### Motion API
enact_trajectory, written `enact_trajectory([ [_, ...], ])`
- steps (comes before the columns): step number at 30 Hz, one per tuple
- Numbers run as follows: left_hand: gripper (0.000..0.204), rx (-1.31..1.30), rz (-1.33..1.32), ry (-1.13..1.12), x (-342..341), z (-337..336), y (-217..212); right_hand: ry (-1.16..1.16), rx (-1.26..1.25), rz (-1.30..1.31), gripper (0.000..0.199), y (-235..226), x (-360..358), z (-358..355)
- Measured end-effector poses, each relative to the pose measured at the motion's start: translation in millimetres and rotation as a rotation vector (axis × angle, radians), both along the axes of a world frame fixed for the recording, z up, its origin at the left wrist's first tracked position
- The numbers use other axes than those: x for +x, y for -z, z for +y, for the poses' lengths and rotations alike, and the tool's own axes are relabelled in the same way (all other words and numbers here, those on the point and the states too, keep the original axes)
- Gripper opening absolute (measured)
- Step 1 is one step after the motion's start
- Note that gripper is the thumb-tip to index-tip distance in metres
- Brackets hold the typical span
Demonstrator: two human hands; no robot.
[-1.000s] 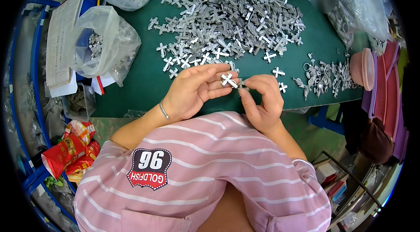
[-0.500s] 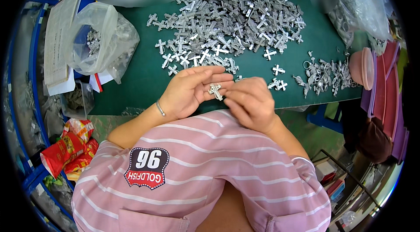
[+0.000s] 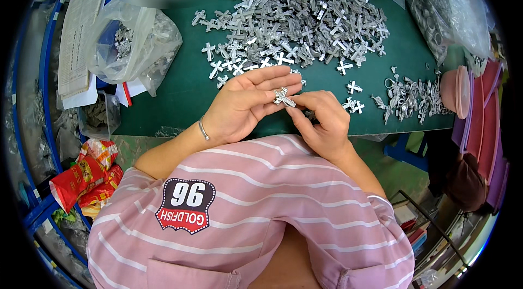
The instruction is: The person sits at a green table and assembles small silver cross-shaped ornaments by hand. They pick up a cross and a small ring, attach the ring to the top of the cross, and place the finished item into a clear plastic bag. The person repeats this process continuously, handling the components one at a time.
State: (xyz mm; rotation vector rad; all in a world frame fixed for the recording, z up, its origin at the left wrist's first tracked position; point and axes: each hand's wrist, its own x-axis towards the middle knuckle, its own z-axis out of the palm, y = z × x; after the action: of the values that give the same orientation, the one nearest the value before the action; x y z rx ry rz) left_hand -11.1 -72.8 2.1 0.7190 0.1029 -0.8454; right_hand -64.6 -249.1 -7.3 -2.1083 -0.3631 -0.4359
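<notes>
Fingers of right hand (image 3: 321, 120) pinch metal cross (image 3: 284, 97) on open left hand (image 3: 248, 103), w/ cross pile (image 3: 299, 11) beyond.

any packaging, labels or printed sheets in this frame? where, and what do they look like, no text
Clear plastic bag: table's left end, crumpled, metal pieces inside.
Two more clear bags: top right, bulging, grey parts.
Paper sheet: far left, white, printed, long.
Snack packets: lower left, red and yellow, glossy.
Shirt patch: chest, black, white and red shield shape.
</notes>
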Motion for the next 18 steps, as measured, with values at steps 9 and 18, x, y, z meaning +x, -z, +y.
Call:
enact_trajectory([
  [9,0.028,-0.032,0.269,0.064,0,4,8,-0.054,-0.041,-0.086,0.024,-6,7,-12],
  [18,0.018,0.227,0.059,-0.016,-2,8,3,0.118,-0.297,0.109,0.023,11,23,-18],
])
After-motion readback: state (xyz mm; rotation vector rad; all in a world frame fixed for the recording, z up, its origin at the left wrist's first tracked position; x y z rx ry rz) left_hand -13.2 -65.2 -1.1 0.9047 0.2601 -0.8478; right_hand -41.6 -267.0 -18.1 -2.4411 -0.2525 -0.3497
